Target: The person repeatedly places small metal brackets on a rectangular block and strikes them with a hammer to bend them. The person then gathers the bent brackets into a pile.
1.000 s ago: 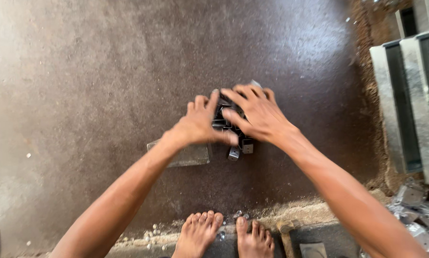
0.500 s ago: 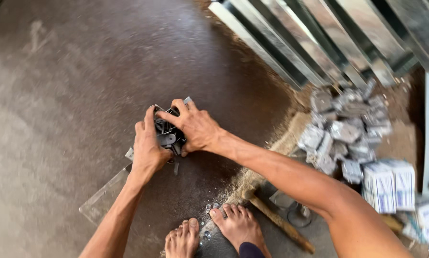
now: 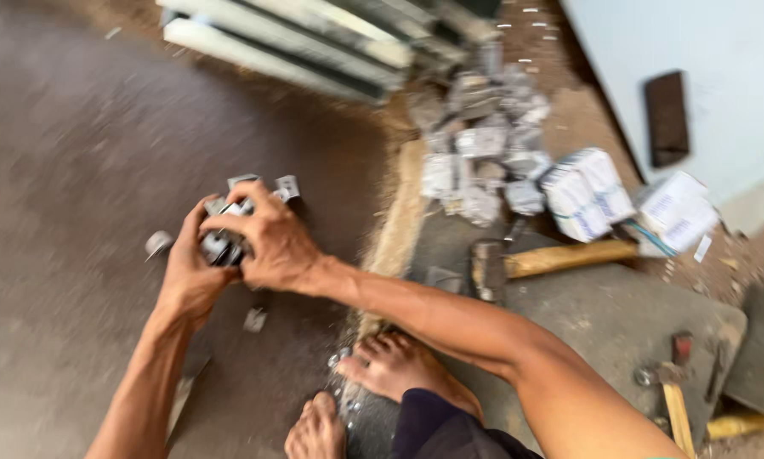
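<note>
The brown floor (image 3: 84, 153) fills the left of the view, with long metal channels (image 3: 314, 42) stacked at twelve o'clock. At two o'clock sit a heap of metal pieces (image 3: 484, 161) and two white boxes (image 3: 586, 194); a hammer (image 3: 552, 259) lies at three o'clock. Centre-left, the left hand (image 3: 186, 276) and right hand (image 3: 267, 246) press together, cupped around a bundle of small metal clips (image 3: 229, 242), fingers curled over it. One loose clip (image 3: 157, 244) lies at its nine o'clock.
</note>
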